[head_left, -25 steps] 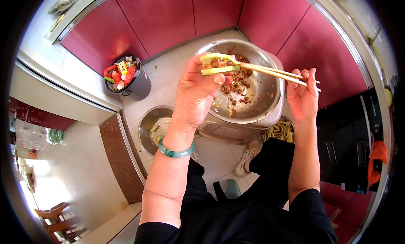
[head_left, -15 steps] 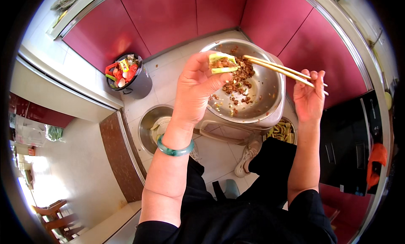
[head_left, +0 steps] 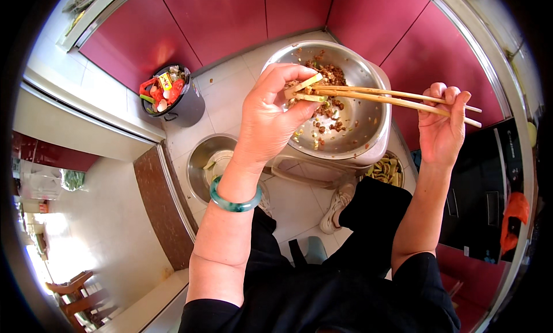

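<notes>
My left hand [head_left: 266, 117] pinches a split pale-green vegetable slice [head_left: 310, 80] between thumb and fingers, above the metal bowl. The slice's two halves part toward the right. A pair of wooden chopsticks [head_left: 397, 99] is gripped in my right hand [head_left: 442, 125], out to the bowl's right. Their tips sit between the slice's halves, with a little brown filling there. Below, the wide steel bowl [head_left: 363, 128] contains crumbly brown minced filling [head_left: 331, 75] with green bits, heaped toward its far side. My left hand hides part of the bowl's left side.
The bowl rests on a beige stool [head_left: 377, 151]. A steel pot [head_left: 199, 166] stands on the floor at left, and a dish of cut vegetable pieces [head_left: 386, 170] at right. Beyond are a dark trash bin [head_left: 187, 105] and red cabinets [head_left: 224, 22].
The chopstick tips have moved from the filling in the bowl into the vegetable slice. My right hand has shifted right. The slice has turned, showing its split more edge-on.
</notes>
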Demonstrator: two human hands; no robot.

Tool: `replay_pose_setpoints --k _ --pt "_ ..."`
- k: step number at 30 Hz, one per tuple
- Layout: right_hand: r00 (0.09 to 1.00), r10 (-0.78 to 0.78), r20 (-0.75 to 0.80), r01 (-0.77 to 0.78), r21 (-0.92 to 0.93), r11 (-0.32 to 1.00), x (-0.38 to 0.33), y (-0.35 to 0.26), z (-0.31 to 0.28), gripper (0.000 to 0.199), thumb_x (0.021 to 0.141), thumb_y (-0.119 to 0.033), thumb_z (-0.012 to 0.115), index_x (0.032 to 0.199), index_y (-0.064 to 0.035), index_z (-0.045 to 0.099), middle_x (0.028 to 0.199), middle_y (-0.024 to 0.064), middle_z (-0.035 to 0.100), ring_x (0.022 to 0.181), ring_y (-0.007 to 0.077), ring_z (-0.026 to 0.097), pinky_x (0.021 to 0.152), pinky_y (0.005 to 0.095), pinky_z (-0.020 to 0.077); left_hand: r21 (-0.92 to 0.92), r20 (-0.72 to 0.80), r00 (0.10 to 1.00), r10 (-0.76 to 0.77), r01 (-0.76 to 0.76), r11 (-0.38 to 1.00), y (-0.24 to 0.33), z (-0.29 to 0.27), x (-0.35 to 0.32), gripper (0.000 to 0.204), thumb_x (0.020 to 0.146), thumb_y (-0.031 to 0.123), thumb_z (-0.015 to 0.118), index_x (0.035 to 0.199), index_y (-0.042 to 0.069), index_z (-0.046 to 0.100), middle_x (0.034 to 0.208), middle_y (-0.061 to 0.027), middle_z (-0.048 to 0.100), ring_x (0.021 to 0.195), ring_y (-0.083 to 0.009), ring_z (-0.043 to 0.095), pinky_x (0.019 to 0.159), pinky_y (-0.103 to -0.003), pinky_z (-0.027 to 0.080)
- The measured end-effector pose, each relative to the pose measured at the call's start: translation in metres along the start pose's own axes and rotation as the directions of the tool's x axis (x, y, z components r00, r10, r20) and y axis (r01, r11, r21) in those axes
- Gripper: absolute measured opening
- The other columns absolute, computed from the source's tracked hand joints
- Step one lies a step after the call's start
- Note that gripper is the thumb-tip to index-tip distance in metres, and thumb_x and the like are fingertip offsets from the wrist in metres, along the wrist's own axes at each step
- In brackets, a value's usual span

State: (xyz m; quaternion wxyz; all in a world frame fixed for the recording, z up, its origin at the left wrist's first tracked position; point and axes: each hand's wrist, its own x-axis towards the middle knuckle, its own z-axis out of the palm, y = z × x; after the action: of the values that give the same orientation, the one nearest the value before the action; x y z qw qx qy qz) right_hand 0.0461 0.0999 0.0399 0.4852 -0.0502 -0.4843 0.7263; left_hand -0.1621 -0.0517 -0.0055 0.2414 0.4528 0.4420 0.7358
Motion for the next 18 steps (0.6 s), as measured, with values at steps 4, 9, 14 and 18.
replay_pose_setpoints --k 4,9,14,18 --pt "1.000 -0.006 -0.004 0.005 -0.069 0.998 -0.001 0.004 0.005 0.033 0.095 -0.035 0.038 0.079 -0.0077 0.047 0.084 0.0086 0.052 0.075 0.0160 0.051 0.069 0.0296 0.0502 0.143 0.017 0.997 0.073 -0.074 0.987 -0.002 -0.001 0.002 0.032 0.074 -0.005 0.066 0.104 0.003 0.055 0.102 -0.0016 0.050 0.093 -0.0112 0.052 0.074 -0.024 0.048" --pt "0.999 -0.045 -0.008 0.044 -0.101 0.994 -0.003 0.002 0.008 0.033 0.096 -0.034 0.037 0.079 -0.0077 0.047 0.085 0.0090 0.052 0.075 0.0165 0.052 0.068 0.0294 0.0492 0.092 -0.026 0.999 -0.025 0.028 0.995 -0.003 0.000 0.000 0.031 0.075 -0.003 0.066 0.103 0.003 0.055 0.099 -0.0019 0.053 0.092 -0.0107 0.052 0.072 -0.024 0.048" --pt "0.997 -0.073 0.036 0.074 -0.033 0.997 0.000 -0.005 0.004 0.034 0.096 -0.035 0.036 0.078 -0.0076 0.046 0.086 0.0092 0.053 0.075 0.0167 0.052 0.067 0.0295 0.0480 0.087 -0.048 0.998 -0.050 0.054 0.995 -0.004 0.000 0.001 0.031 0.075 -0.001 0.067 0.103 0.003 0.055 0.098 -0.0020 0.056 0.091 -0.0096 0.052 0.072 -0.023 0.047" --pt "0.999 -0.042 0.014 0.044 -0.107 0.993 -0.003 0.005 0.014 0.033 0.096 -0.034 0.036 0.079 -0.0073 0.047 0.084 0.0092 0.053 0.073 0.0166 0.053 0.066 0.0302 0.0481 0.128 -0.034 0.999 -0.023 0.027 0.991 -0.007 0.000 0.001 0.031 0.075 -0.001 0.067 0.103 0.002 0.055 0.099 -0.0027 0.056 0.090 -0.0091 0.053 0.071 -0.022 0.047"
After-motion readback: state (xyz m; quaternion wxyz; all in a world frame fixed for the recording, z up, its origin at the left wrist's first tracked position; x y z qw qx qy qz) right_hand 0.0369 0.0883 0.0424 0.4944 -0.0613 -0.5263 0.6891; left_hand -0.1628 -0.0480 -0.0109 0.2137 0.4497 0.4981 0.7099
